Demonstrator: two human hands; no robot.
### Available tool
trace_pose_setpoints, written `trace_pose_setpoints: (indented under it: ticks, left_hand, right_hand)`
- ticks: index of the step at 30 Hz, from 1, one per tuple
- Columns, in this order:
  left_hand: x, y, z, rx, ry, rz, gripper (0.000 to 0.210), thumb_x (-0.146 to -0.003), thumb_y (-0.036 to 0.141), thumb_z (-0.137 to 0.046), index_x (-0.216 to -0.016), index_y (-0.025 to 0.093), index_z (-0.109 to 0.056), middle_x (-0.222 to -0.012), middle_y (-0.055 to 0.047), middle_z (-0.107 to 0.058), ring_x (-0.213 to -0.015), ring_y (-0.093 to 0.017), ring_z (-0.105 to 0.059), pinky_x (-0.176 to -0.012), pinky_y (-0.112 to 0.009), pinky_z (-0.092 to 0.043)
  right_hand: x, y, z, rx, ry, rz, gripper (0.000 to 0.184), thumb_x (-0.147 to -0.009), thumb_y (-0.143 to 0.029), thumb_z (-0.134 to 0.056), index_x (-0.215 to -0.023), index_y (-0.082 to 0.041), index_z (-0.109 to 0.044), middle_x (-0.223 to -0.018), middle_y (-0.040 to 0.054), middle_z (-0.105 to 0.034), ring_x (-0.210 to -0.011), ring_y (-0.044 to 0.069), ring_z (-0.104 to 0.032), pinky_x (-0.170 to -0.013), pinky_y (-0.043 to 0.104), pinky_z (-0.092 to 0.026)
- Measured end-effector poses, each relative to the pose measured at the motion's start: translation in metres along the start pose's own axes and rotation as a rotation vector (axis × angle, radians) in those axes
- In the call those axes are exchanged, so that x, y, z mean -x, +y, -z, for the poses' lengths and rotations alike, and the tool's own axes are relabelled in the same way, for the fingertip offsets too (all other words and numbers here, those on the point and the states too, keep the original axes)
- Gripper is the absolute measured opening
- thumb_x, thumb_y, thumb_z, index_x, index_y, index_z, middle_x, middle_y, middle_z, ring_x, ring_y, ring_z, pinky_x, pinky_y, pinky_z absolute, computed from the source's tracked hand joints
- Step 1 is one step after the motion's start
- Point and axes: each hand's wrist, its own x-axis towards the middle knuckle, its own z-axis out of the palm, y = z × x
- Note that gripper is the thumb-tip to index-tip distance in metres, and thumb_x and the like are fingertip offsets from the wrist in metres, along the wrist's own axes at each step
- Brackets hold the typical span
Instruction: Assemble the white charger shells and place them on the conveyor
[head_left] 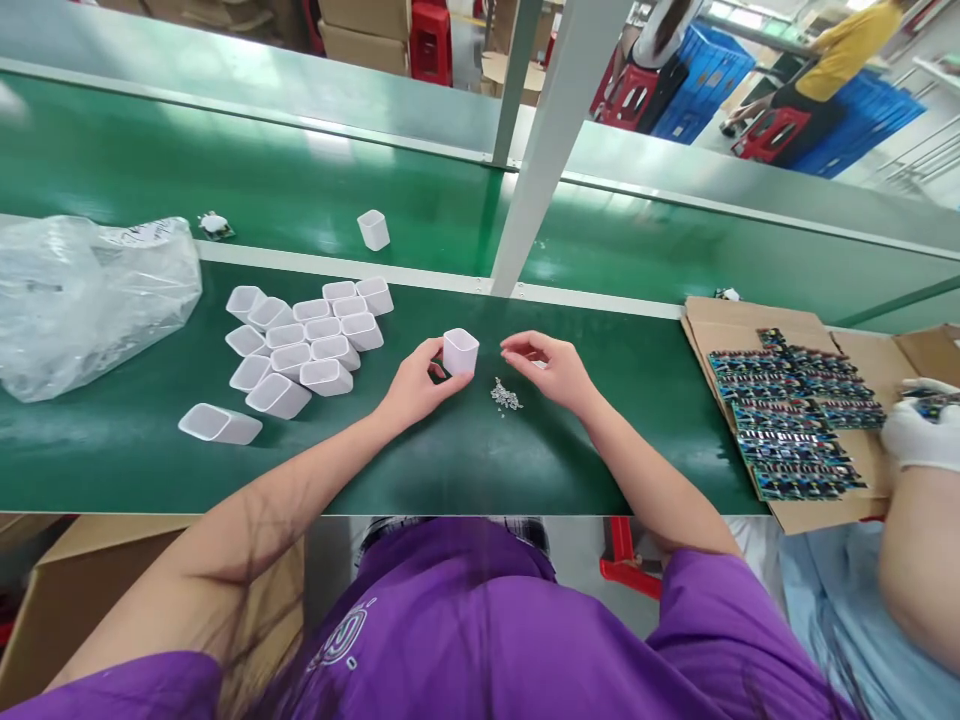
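My left hand [421, 385] is closed around a white plastic housing [460, 353], square with rounded corners, held upright with its open end up. To its right, my right hand [551, 368] has thumb and fingertips drawn together, apart from the housing. Whatever is between those fingertips is too small to make out. A small pile of tiny metal parts [505, 394] lies on the green bench [450, 460] between and below my hands. Left of my left hand stands a cluster of similar white housings [291, 358], with one more housing [220, 424] lying on its side in front.
A clear plastic bag [97, 300] lies at the far left. Beyond the bench's divider sits a single housing [373, 230], near a metal post [551, 130]. At right, a co-worker's gloved hand [926, 432] is by circuit boards [795, 420] on cardboard [701, 325].
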Motion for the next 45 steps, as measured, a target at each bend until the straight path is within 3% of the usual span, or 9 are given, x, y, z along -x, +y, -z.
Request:
trace_pose_setpoints:
  ticks: [3,6,13,18,22,27,30,37,45]
  left_hand:
    - [-0.003,0.003,0.001,0.368,-0.014,0.134,0.053,-0.06,0.036,-0.079,-0.102,0.02,-0.051,-0.098,-0.005,-0.068,-0.089,-0.019,-0.064,-0.079,-0.031,-0.051]
    - [-0.003,0.009,0.001,0.528,0.025,0.201,0.053,-0.056,0.029,-0.082,-0.097,0.02,-0.05,-0.101,-0.006,-0.071,-0.095,-0.019,-0.064,-0.086,-0.034,-0.051]
    - [0.004,0.015,0.001,0.579,0.009,0.241,0.058,-0.056,0.023,-0.082,-0.101,0.022,-0.048,-0.104,-0.005,-0.071,-0.089,-0.016,-0.064,-0.077,-0.027,-0.052]
    - [0.006,0.015,0.002,0.509,-0.011,0.271,0.059,-0.054,0.024,-0.084,-0.107,0.02,-0.059,-0.098,-0.003,-0.067,-0.083,-0.014,-0.061,-0.073,-0.024,-0.051]
    - [0.007,0.017,0.003,0.541,-0.066,0.311,0.044,-0.062,0.034,-0.082,-0.1,0.017,-0.067,-0.097,-0.004,-0.067,-0.082,-0.014,-0.06,-0.074,-0.025,-0.051]
    - [0.008,0.018,0.0,0.627,-0.042,0.344,0.045,-0.068,0.05,-0.077,-0.09,0.012,-0.069,-0.08,-0.006,-0.069,-0.064,-0.011,-0.054,-0.055,-0.021,-0.045]
    - [0.011,0.021,-0.004,0.733,-0.114,0.408,0.05,-0.077,0.057,-0.067,-0.093,0.01,-0.068,-0.082,-0.012,-0.071,-0.064,-0.014,-0.057,-0.054,-0.025,-0.048]
    - [0.017,0.024,-0.009,0.805,-0.177,0.501,0.051,-0.085,0.06,-0.056,-0.095,0.011,-0.068,-0.096,-0.015,-0.073,-0.07,-0.016,-0.064,-0.06,-0.026,-0.055]
    - [0.016,0.025,-0.009,0.749,-0.174,0.466,0.055,-0.083,0.062,-0.058,-0.098,0.01,-0.068,-0.101,-0.017,-0.072,-0.075,-0.019,-0.067,-0.064,-0.03,-0.057]
  right_hand:
    - [0.009,0.017,0.006,0.257,-0.079,0.027,0.015,-0.088,-0.023,-0.056,-0.091,-0.02,-0.071,-0.087,0.004,-0.072,-0.076,0.015,-0.066,-0.071,0.029,-0.054]
    - [0.016,0.026,0.001,0.462,-0.126,0.07,0.018,-0.09,-0.02,-0.055,-0.096,-0.02,-0.072,-0.092,0.0057,-0.072,-0.081,0.017,-0.065,-0.069,0.028,-0.05]
    - [0.02,0.025,-0.013,0.759,-0.121,0.275,0.022,-0.096,-0.023,-0.051,-0.088,-0.019,-0.071,-0.086,0.0055,-0.069,-0.076,0.017,-0.06,-0.064,0.029,-0.041]
    - [0.022,0.018,-0.016,0.944,-0.127,0.328,0.027,-0.094,-0.012,-0.048,-0.075,-0.018,-0.065,-0.077,0.0051,-0.066,-0.066,0.016,-0.053,-0.055,0.032,-0.031]
    - [0.022,0.018,-0.017,0.833,-0.061,0.289,0.024,-0.095,-0.018,-0.048,-0.079,-0.018,-0.066,-0.081,0.0053,-0.068,-0.067,0.014,-0.056,-0.054,0.03,-0.035]
    - [0.023,0.008,-0.013,0.184,0.116,0.164,0.014,-0.092,-0.025,-0.057,-0.083,-0.02,-0.067,-0.084,0.0018,-0.068,-0.065,0.01,-0.06,-0.058,0.022,-0.051]
    - [0.023,-0.002,-0.013,-0.017,0.192,0.111,0.012,-0.089,-0.027,-0.06,-0.083,-0.021,-0.069,-0.082,0.0012,-0.068,-0.066,0.01,-0.061,-0.053,0.02,-0.053]
    - [0.024,-0.004,-0.026,0.092,0.293,0.233,0.013,-0.091,-0.024,-0.059,-0.087,-0.022,-0.071,-0.086,0.0035,-0.07,-0.07,0.011,-0.064,-0.055,0.022,-0.055]
    - [0.026,0.003,-0.028,0.345,0.247,0.27,0.02,-0.095,-0.025,-0.052,-0.089,-0.023,-0.071,-0.086,0.0034,-0.072,-0.073,0.013,-0.067,-0.064,0.025,-0.054]
